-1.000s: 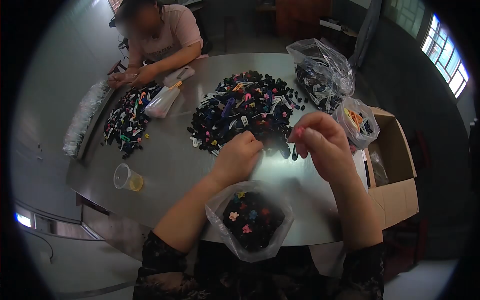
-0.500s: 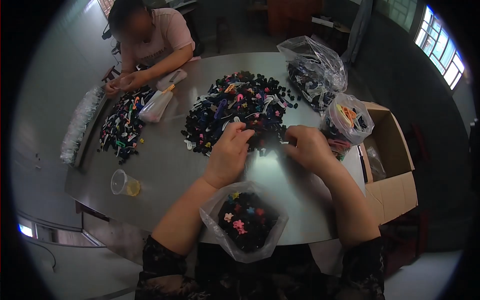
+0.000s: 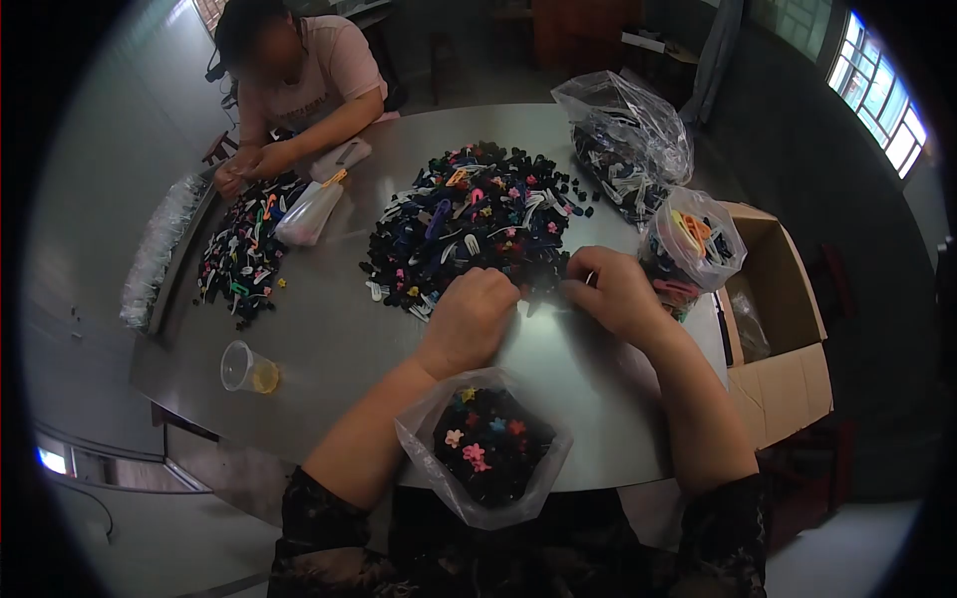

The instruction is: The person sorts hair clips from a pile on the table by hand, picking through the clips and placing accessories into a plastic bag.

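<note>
A big heap of small hair clips (image 3: pixel 469 214), mostly black with white, purple and pink ones, covers the middle of the metal table. My left hand (image 3: pixel 469 317) is closed at the heap's near edge; what its fingertips hold, if anything, is hidden. To the right, my right hand (image 3: pixel 616 291) has its fingers curled together beside the heap, and a small dark item may be between them, too small to name. Between my forearms an open clear bag (image 3: pixel 424 444) holds black clips with pink, yellow, blue and red flowers.
A person (image 3: pixel 309 85) at the back left handles something small over a second clip pile (image 3: pixel 239 249). Nearby are a plastic cup (image 3: pixel 249 369) and a row of clear packets (image 3: pixel 159 244). On the right stand clear bags of clips (image 3: pixel 633 159) and a cardboard box (image 3: pixel 783 394).
My right hand has come down to the heap, and the pink item it held is gone from it. Another pink flower shows in the near bag. My left hand reached forward, then drew back.
</note>
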The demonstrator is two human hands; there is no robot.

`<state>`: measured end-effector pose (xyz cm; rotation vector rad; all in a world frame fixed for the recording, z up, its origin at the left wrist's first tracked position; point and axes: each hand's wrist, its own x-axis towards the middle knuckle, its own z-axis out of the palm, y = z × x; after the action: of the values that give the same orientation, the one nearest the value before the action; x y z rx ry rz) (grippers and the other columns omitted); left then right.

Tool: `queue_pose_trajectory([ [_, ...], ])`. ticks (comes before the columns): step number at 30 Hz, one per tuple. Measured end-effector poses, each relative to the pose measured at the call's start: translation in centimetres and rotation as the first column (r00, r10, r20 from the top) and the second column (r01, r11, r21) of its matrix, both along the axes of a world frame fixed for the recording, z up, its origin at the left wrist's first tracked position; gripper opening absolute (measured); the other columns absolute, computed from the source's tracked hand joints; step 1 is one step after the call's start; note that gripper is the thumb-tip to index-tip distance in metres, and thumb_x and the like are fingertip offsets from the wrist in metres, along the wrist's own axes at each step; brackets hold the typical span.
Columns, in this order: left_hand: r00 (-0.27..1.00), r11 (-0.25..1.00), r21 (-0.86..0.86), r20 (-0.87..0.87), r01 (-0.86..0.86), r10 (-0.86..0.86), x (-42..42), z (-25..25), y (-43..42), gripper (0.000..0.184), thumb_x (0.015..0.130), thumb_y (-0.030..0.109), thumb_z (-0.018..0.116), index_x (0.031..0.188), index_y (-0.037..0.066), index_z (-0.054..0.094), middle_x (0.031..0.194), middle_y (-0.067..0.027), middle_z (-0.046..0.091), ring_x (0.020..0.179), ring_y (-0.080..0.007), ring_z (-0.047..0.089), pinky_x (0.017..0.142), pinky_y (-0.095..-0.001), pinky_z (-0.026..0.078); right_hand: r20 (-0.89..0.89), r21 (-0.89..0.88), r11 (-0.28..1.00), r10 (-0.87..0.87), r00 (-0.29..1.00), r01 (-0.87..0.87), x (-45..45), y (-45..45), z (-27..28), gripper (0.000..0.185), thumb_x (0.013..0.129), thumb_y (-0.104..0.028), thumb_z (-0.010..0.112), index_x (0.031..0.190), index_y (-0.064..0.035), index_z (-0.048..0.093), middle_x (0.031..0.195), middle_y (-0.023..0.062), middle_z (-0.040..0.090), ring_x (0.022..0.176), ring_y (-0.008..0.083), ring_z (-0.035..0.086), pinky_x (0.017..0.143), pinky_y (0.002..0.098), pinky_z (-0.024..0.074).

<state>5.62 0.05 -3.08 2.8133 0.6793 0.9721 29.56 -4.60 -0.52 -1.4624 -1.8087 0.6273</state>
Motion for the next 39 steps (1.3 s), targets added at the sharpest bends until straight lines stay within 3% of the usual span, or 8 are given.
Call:
queue_pose_trajectory([
  [3,0.987,0.992,-0.129,0.155,-0.011,0.031,-0.5,0.5,0.1,0.013,0.082,0.005,0.066,0.094,0.003,0.061,0.091,-0.0124,0.059,0.090,-0.0334,0.059,0.079,-0.0430,0.049,-0.210,-0.077,0.996,-0.052,0.976,0.036,0.1,0.1,1.3,0.015,0.094,-0.014,0.067,0.096,0.0015,0.067,0.084,0.0042,0.067,0.077,0.0114,0.060,0.068,0.0270,0.0483],
  [6,0.981,0.983,-0.176,0.177,-0.052,0.083,-0.9,0.4,0.1,0.016,0.080,0.004,0.069,0.092,0.002,0.059,0.091,-0.0136,0.058,0.090,-0.0350,0.058,0.079,-0.0441,0.049,-0.629,0.024,0.991,0.118,0.769,-0.133,-1.1,-1.9,4.3,0.017,0.098,-0.013,0.062,0.100,0.0022,0.068,0.091,0.0034,0.067,0.081,0.0087,0.060,0.069,0.0242,0.0454],
  [9,0.988,0.976,-0.210,0.131,-0.055,0.084,-1.0,0.3,0.0,0.016,0.080,0.005,0.070,0.091,0.003,0.058,0.092,-0.0130,0.058,0.090,-0.0346,0.058,0.078,-0.0439,0.048,-0.299,0.355,0.862,0.472,0.829,-0.362,-2.7,-4.1,7.3,0.013,0.095,-0.004,0.059,0.100,0.0032,0.069,0.097,0.0096,0.067,0.086,0.0148,0.062,0.075,0.0266,0.0483],
  [16,0.990,0.961,-0.268,0.098,-0.068,0.097,-0.9,0.9,-0.4,0.017,0.080,0.008,0.072,0.086,0.004,0.057,0.087,-0.0121,0.058,0.086,-0.0340,0.057,0.075,-0.0438,0.047,0.020,0.162,0.987,-0.025,0.999,0.021,-0.9,-1.1,2.4,0.013,0.088,-0.001,0.067,0.102,-0.0004,0.069,0.092,0.0131,0.064,0.081,0.0261,0.065,0.072,0.0337,0.0512],
  [22,0.983,0.937,-0.341,0.134,-0.072,0.125,-1.6,0.9,-0.2,0.017,0.080,0.009,0.073,0.086,0.003,0.058,0.087,-0.0118,0.059,0.086,-0.0328,0.058,0.076,-0.0430,0.047,0.240,0.198,0.964,0.128,0.962,-0.178,-0.6,0.1,-1.6,0.019,0.081,-0.002,0.072,0.100,-0.0040,0.070,0.095,0.0143,0.065,0.084,0.0372,0.065,0.077,0.0405,0.0531],
  [26,0.968,0.929,-0.361,0.192,-0.081,0.159,-2.2,1.2,0.0,0.015,0.081,0.008,0.073,0.088,0.002,0.060,0.087,-0.0117,0.058,0.083,-0.0317,0.059,0.073,-0.0408,0.048,0.214,0.188,0.969,0.121,0.969,-0.163,-0.3,0.7,-2.1,0.019,0.081,-0.002,0.072,0.100,-0.0038,0.069,0.093,0.0138,0.065,0.084,0.0328,0.066,0.076,0.0373,0.0530],
  [31,0.922,0.842,-0.536,0.290,-0.067,0.258,-2.8,1.9,-0.2,0.014,0.085,0.007,0.073,0.092,0.001,0.063,0.089,-0.0081,0.060,0.080,-0.0219,0.062,0.072,-0.0325,0.051,-0.137,-0.023,0.993,0.111,0.984,-0.116,-0.1,1.1,-1.9,0.014,0.087,-0.005,0.069,0.099,0.0008,0.066,0.083,0.0039,0.063,0.080,0.0143,0.061,0.075,0.0306,0.0519],
  [39,0.887,0.684,-0.728,0.347,0.050,0.304,-3.1,1.8,-0.3,0.013,0.094,0.009,0.068,0.104,0.001,0.066,0.095,-0.0035,0.067,0.085,-0.0109,0.062,0.076,-0.0262,0.050,-0.599,-0.284,0.940,-0.018,0.800,-0.192,-0.1,0.9,-1.0,0.009,0.096,-0.012,0.065,0.101,-0.0054,0.063,0.079,-0.0035,0.058,0.070,0.0049,0.053,0.063,0.0213,0.0439],
])
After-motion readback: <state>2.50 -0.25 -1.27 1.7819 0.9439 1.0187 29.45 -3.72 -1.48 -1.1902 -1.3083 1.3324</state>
